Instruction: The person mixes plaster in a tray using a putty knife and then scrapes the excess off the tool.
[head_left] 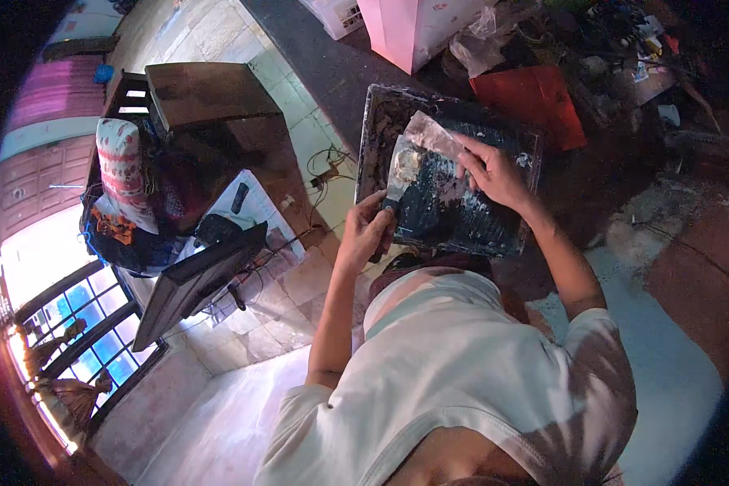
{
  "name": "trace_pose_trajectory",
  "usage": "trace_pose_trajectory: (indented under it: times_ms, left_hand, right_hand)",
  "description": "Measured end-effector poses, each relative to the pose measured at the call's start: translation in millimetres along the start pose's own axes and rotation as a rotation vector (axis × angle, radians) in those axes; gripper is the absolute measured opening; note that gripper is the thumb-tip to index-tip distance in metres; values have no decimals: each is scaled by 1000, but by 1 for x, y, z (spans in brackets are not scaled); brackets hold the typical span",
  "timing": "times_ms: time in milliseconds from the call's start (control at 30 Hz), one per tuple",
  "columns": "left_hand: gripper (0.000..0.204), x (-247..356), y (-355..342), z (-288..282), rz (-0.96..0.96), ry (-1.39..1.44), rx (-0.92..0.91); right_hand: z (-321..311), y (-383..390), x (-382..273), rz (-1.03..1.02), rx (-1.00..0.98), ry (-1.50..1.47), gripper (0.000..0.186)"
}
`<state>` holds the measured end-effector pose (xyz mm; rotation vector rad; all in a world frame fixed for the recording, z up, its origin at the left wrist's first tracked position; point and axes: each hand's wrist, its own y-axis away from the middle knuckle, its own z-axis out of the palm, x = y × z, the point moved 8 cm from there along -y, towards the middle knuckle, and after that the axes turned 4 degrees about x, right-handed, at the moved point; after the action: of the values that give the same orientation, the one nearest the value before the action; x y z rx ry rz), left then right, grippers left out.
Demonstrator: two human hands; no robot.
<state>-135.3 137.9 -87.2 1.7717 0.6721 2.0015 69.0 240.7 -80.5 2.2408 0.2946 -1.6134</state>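
My left hand is closed around the dark handle of a putty knife, whose blade points up and is smeared with pale paste. In my right hand, the fingers grip a broad flat scraper, its blade coated with the same paste. The two blades meet or overlap; whether they touch I cannot tell. Both are above a black rectangular tray spattered with whitish paste. Darker, lumpy material lies along the tray's left side.
A red flat piece and a pink box lie beyond the tray, with clutter at the far right. To the left are a wooden desk, a monitor, a patterned cushion and cables on the tiled floor.
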Motion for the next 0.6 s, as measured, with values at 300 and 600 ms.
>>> trace_pose_trajectory:
  times_ms: [300, 600]
  left_hand:
    - [38, -1, -7, 4, 87, 81, 46]
    - [36, 23, -2, 29, -74, 385, -139]
  right_hand:
    - [14, 12, -8, -73, 149, 76, 40]
    - [13, 21, -61, -548, 404, 635, 50]
